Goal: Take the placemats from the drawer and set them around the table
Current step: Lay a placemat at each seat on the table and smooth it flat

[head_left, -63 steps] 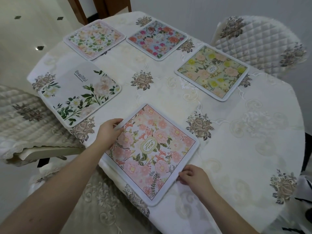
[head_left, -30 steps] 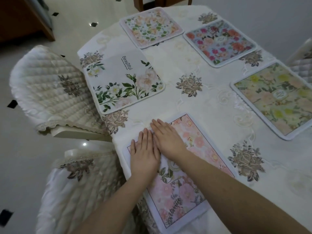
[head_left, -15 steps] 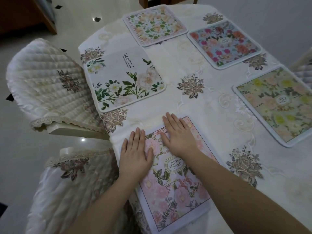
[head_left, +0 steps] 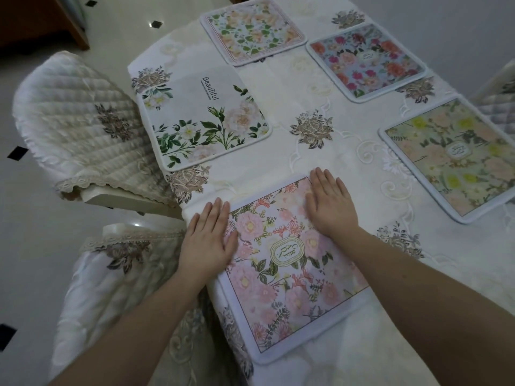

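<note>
Hands, left hand [head_left: 207, 242] and right hand [head_left: 330, 203], press flat on pink placemat [head_left: 281, 271].

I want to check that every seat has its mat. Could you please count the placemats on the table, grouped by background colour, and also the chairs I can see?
Pink placemat: 1, both hands flat on it
White "Beautiful" placemat: 1
White and peach placemat: 1
Blue placemat: 1
Green-yellow placemat: 1
Placemats in total: 5
Chairs in view: 3

"Beautiful" on white leafy placemat [head_left: 206, 121]; pink placemat [head_left: 289, 263] oval badge reads approx. "CRAFT", unclear.
</note>
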Demonstrator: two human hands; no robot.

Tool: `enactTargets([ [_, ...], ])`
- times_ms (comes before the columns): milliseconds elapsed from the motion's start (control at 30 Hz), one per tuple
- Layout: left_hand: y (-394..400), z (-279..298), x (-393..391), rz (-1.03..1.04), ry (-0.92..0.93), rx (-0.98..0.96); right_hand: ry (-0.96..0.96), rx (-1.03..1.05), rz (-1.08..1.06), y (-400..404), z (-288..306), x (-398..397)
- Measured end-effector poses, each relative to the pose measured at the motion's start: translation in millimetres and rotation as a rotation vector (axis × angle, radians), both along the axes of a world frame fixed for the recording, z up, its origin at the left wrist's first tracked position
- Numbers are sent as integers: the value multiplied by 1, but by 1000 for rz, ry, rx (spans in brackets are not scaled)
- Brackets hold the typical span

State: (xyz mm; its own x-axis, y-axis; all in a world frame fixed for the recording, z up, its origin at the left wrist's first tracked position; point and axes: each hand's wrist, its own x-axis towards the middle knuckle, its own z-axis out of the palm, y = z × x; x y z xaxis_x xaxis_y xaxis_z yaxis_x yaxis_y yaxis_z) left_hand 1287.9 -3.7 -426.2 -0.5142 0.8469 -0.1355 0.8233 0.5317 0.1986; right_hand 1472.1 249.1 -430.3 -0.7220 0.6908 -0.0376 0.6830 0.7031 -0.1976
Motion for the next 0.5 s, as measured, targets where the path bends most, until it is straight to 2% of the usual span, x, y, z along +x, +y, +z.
enactTargets([
  [133,2,0,0,-10,15,-64,-21,-6,-37,4,5,27],
  [300,-5,13,-1,77,147,-171,-54,30,-80,-9,13,64],
  [500,-3,27,72,39,9,4,72,-79,-28,-108,16,56],
])
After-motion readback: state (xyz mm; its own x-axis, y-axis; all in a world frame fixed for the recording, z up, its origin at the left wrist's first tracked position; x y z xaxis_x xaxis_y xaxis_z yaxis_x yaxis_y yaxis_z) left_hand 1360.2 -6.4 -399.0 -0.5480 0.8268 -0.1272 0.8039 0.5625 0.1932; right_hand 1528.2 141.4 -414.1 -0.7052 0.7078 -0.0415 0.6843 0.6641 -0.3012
